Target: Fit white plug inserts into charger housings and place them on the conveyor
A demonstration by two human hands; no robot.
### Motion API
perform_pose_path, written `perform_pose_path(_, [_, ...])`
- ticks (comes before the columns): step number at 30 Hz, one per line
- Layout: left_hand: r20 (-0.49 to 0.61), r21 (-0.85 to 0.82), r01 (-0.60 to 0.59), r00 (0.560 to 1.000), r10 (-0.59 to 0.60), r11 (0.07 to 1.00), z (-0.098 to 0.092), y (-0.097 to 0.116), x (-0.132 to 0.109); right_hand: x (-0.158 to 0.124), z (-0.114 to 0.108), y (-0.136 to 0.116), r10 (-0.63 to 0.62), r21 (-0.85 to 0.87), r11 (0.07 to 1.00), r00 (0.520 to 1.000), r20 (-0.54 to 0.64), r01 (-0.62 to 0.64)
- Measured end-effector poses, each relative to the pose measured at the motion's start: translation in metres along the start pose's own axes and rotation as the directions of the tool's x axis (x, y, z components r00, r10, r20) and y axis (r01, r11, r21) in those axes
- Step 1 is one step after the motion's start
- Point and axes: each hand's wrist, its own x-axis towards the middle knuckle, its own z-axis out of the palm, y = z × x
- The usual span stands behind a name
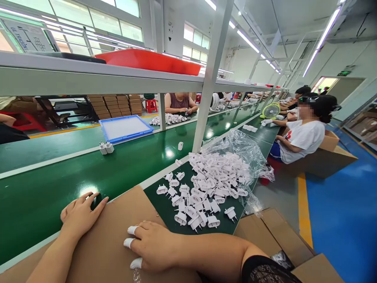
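My left hand (82,215) lies with its fingers spread at the far edge of a brown cardboard sheet (103,239), its fingertips reaching over the green conveyor belt (132,161). Nothing shows in it. On the same cardboard rests my right hand (156,244), fingers apart and empty, with white finger cots on several fingertips. A strip of clear tape (137,276) shows just below it. Beyond my right hand, a big heap of white plug adapter parts with pins (215,177) covers the green tabletop, some lying loose at its near side.
A crumpled clear plastic bag (244,151) lies behind the heap. A metal post (210,78) rises beside it to a shelf with a red tray (150,61). White plugs (106,147) and a blue-rimmed tray (126,127) stand across the belt. Co-workers sit at right; an open carton (273,232) is below.
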Motion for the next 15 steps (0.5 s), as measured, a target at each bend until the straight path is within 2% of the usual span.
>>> perform_pose_path(2, [0.023,0.009,-0.102,0.995,0.102,0.995,-0.005,0.001,-0.003,0.000,0.001,0.000,0.008,0.002,1.000,1.000,0.003,-0.008])
perform_pose_path(4, [0.035,-0.018,-0.128,0.991,0.128,0.992,-0.008,0.001,-0.005,0.000,0.002,0.000,0.014,0.010,1.000,1.000,0.007,-0.014])
perform_pose_path(12, [0.018,-0.009,-0.065,0.998,0.065,0.998,-0.005,0.000,-0.005,0.001,0.010,0.000,0.012,0.015,1.000,1.000,-0.019,-0.012])
perform_pose_path(15, [0.009,-0.004,-0.075,0.997,0.075,0.997,-0.003,-0.001,-0.003,0.001,0.009,0.000,0.001,-0.001,1.000,1.000,-0.028,-0.001])
